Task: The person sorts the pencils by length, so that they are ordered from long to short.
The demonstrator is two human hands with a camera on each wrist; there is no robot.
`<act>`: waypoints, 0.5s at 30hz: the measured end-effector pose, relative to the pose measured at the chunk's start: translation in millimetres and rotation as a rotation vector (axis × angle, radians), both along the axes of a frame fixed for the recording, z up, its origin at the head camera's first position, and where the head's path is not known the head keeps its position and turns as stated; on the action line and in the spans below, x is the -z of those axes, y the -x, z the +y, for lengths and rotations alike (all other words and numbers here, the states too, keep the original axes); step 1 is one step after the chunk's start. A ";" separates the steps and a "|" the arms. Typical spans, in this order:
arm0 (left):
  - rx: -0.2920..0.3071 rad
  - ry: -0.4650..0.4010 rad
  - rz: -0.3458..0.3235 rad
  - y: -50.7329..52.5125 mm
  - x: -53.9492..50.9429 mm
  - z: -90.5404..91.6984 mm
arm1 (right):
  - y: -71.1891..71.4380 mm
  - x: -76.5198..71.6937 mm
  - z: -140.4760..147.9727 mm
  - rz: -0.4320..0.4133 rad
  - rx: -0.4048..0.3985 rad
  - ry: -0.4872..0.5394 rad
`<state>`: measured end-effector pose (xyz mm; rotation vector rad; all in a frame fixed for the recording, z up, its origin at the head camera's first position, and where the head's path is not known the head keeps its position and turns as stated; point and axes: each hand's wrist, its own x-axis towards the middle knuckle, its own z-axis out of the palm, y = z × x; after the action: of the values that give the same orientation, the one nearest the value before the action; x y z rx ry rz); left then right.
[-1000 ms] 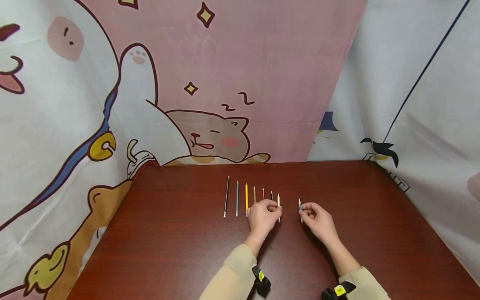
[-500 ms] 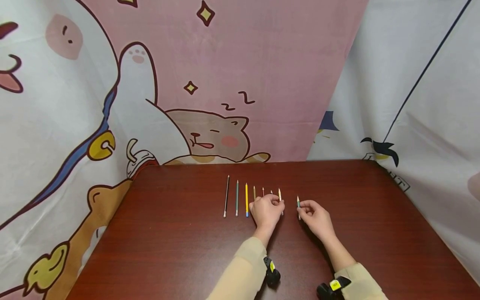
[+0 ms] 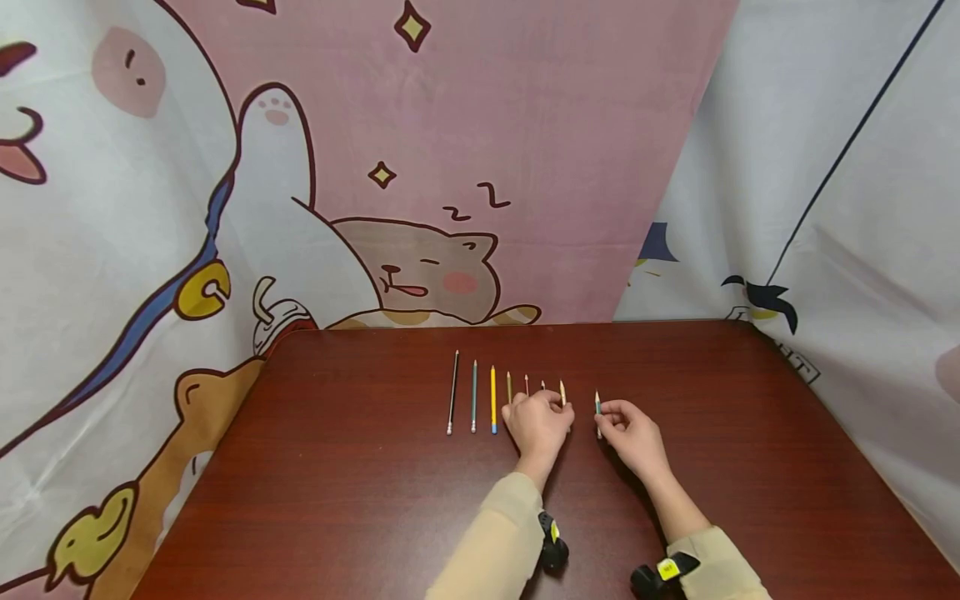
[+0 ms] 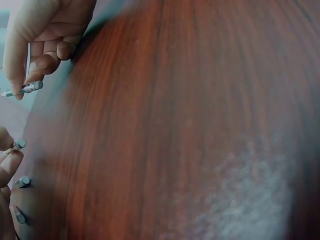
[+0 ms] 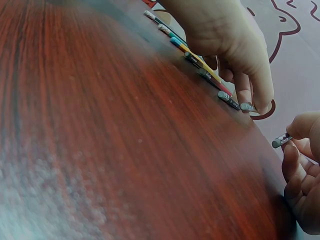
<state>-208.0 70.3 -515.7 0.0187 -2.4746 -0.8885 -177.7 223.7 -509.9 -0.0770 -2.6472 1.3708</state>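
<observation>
In the head view my left hand (image 3: 538, 427) pinches a cream-coloured pencil (image 3: 563, 390), point away from me, at the right end of a row of pencils. My right hand (image 3: 633, 435) pinches a teal and white pencil (image 3: 597, 402) between thumb and fingers, a short gap to the right. The right wrist view shows the grey end of the left hand's pencil (image 5: 247, 107) beside the row, and the end of the right hand's pencil (image 5: 281, 140) off the tabletop. Parts of both pencils are hidden by the fingers.
Left of my hands lie a black pencil (image 3: 453, 393), a green pencil (image 3: 474, 397), a yellow pencil (image 3: 493, 400), an olive pencil (image 3: 509, 383), a red pencil (image 5: 224, 88) and another dark pencil (image 5: 228, 100). The brown table (image 3: 337, 500) meets a printed cloth (image 3: 570, 167) behind.
My left hand has shifted right with the cream pencil, away from the row. The right hand has drifted slightly left and away from me, still pinching its pencil.
</observation>
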 end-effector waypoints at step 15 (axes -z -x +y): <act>-0.007 0.186 0.024 0.6 3.4 4.2 | 0.6 3.4 -0.3 0.006 0.003 -0.004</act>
<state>-208.6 74.5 -519.1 -0.0471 -2.5226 -0.6488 -178.2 223.4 -513.2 -0.0762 -2.6437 1.3625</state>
